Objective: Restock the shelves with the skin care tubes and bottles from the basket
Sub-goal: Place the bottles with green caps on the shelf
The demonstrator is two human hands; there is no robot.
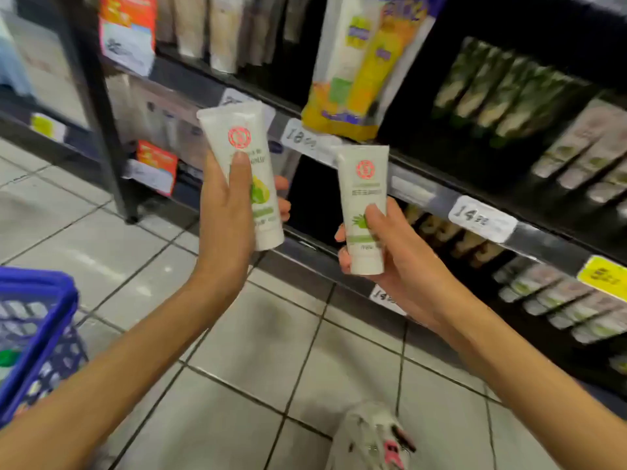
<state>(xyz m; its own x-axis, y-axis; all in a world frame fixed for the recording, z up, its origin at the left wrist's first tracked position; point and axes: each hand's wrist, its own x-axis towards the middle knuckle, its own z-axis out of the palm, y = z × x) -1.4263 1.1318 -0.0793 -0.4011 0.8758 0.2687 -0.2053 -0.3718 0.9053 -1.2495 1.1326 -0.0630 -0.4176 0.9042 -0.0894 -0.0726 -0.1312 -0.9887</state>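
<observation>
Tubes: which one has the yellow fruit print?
The left tube, in the left hand, held higher; the right tube, in the right hand, shows green leaves.

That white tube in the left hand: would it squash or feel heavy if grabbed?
Probably soft: the tube in the left hand has a flat crimped end, so it likely gives when squeezed. Likely light: thumb and fingers alone hold it.

A shop aisle: dark shelving (549,240) carries rows of identical tubes (485,93) facing outward, handwritten price tags (481,218) and a yellow label (602,278) sit on the shelf edges, and a blue shopping basket (51,283) stands on the pale tiled floor (258,351)
</observation>
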